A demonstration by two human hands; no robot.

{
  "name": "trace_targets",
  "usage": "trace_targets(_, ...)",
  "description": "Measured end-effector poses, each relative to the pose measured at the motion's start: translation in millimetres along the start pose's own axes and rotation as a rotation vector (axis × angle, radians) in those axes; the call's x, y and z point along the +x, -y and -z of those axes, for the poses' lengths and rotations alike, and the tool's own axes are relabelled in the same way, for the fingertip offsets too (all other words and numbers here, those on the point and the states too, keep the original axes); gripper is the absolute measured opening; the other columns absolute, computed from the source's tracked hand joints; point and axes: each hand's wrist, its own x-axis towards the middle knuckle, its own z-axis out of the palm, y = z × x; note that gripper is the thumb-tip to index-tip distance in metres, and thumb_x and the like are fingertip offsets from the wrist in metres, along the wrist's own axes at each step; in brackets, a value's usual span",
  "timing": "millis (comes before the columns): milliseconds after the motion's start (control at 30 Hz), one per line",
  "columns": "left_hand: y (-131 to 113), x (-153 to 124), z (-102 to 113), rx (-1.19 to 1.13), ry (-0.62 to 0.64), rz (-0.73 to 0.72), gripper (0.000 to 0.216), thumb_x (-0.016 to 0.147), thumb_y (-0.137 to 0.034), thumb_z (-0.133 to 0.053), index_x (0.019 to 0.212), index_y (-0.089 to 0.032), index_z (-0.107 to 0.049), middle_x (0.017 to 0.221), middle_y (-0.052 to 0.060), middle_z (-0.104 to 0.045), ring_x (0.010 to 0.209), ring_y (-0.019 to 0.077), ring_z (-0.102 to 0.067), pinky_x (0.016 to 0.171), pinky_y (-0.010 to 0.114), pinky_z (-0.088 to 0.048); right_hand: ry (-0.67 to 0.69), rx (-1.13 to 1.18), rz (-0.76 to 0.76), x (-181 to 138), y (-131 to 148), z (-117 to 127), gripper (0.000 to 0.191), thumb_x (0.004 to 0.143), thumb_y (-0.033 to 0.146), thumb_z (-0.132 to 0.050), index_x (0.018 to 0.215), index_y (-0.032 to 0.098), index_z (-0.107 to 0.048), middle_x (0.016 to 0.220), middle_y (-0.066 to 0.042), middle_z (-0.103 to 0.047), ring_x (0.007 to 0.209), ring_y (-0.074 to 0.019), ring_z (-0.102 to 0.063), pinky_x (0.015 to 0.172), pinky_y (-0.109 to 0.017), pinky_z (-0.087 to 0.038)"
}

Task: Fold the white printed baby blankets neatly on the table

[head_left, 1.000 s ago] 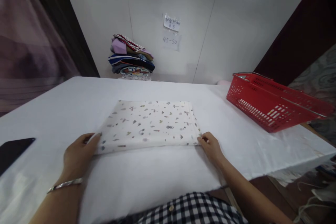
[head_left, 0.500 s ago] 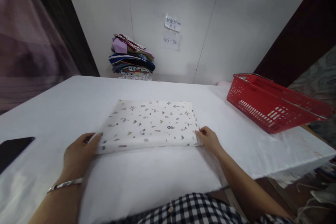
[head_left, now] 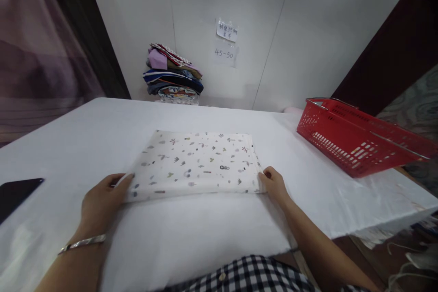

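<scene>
A folded white cloth printed with small plant and shape motifs lies flat on the white-covered table. My left hand pinches its near left corner between thumb and fingers. At the near right corner, my right hand grips the edge in the same way. The cloth's near edge runs taut between both hands and looks slightly raised. A silver bracelet sits on my left wrist.
A red plastic basket with metal handles stands at the right. Folded fabrics are stacked at the back, against the wall. A dark flat object lies at the left edge. Two paper notes hang on the wall.
The view has shifted very slightly. Both hands keep hold of the cloth's near corners, and the cloth lies almost as before.
</scene>
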Motion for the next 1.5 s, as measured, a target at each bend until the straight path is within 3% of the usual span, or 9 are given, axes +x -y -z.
trace_targets(100, -1.0, -0.7, 1.1, 0.009, 0.011, 0.024, 0.045, 0.074, -0.057, -0.047, 0.1, -0.025, -0.063, 0.089, 0.003, -0.067, 0.082, 0.0243, -0.06, 0.069, 0.032, -0.045, 0.02, 0.047, -0.047, 3.4, -2.1, 0.0, 0.017, 0.069, 0.038, -0.056, 0.072, 0.022, -0.051, 0.06, 0.004, -0.051, 0.058, -0.0141, -0.048, 0.054, -0.025, -0.037)
trace_targets(267, 0.9, 1.2, 0.0, 0.01, -0.006, -0.001, 0.045, 0.074, -0.058, -0.046, 0.099, -0.024, -0.063, 0.09, 0.004, -0.067, 0.083, 0.0255, -0.06, 0.071, 0.033, -0.046, 0.104, -0.049, -0.092, 21.6, 4.3, 2.9, 0.033, 0.071, 0.047, -0.057, 0.093, 0.023, -0.056, 0.068, 0.003, -0.058, 0.056, -0.0138, -0.051, 0.052, -0.026, -0.038)
trace_targets(533, 2.7, 2.0, 0.1, -0.006, 0.0, -0.008, 0.047, 0.073, -0.058, -0.046, 0.098, -0.023, -0.063, 0.089, 0.005, -0.067, 0.084, 0.0264, -0.06, 0.072, 0.034, -0.046, 0.068, -0.023, -0.098, 50.8, -1.7, -13.3, 0.038, 0.07, 0.039, -0.055, 0.103, 0.021, -0.057, 0.068, 0.003, -0.057, 0.057, -0.014, -0.053, 0.051, -0.025, -0.039)
trace_targets(767, 2.7, 3.1, -1.7, -0.009, -0.02, -0.02, 0.043, 0.072, -0.057, -0.049, 0.095, -0.024, -0.064, 0.087, 0.004, -0.068, 0.081, 0.0256, -0.061, 0.069, 0.033, -0.047, 0.038, -0.087, -0.067, 51.0, -4.6, -9.3, 0.034, 0.07, 0.032, -0.051, 0.101, 0.02, -0.057, 0.063, 0.004, -0.056, 0.059, -0.0153, -0.053, 0.056, -0.026, -0.038)
trace_targets(1033, 0.7, 0.9, 0.6, -0.008, -0.003, -0.009, 0.043, 0.074, -0.057, -0.047, 0.096, -0.024, -0.064, 0.087, 0.004, -0.067, 0.081, 0.0258, -0.061, 0.069, 0.033, -0.046, 0.059, -0.238, -0.038, 69.9, 6.4, -17.4, 0.045, 0.072, 0.041, -0.058, 0.112, 0.02, -0.054, 0.075, -0.002, -0.062, 0.068, -0.019, -0.057, 0.058, -0.027, -0.037)
trace_targets(1267, 4.5, 3.4, 0.1, -0.016, 0.012, -0.013, 0.044, 0.074, -0.058, -0.047, 0.096, -0.024, -0.063, 0.088, 0.005, -0.067, 0.083, 0.026, -0.06, 0.069, 0.032, -0.045, 0.089, -0.343, 0.0, 77.4, 4.4, -20.8, 0.019, 0.079, 0.032, -0.05, 0.089, 0.018, -0.059, 0.074, -0.003, -0.062, 0.07, -0.0178, -0.056, 0.061, -0.027, -0.036)
trace_targets(1500, 2.1, -0.4, 1.3, -0.035, 0.027, -0.013, 0.045, 0.074, -0.059, -0.045, 0.098, -0.025, -0.062, 0.089, 0.004, -0.066, 0.083, 0.0249, -0.059, 0.068, 0.031, -0.044, 0.118, -0.419, -0.011, 78.6, 6.2, -20.3, 0.022, 0.085, 0.031, -0.044, 0.095, 0.018, -0.059, 0.08, -0.004, -0.065, 0.075, -0.0168, -0.058, 0.063, -0.025, -0.037)
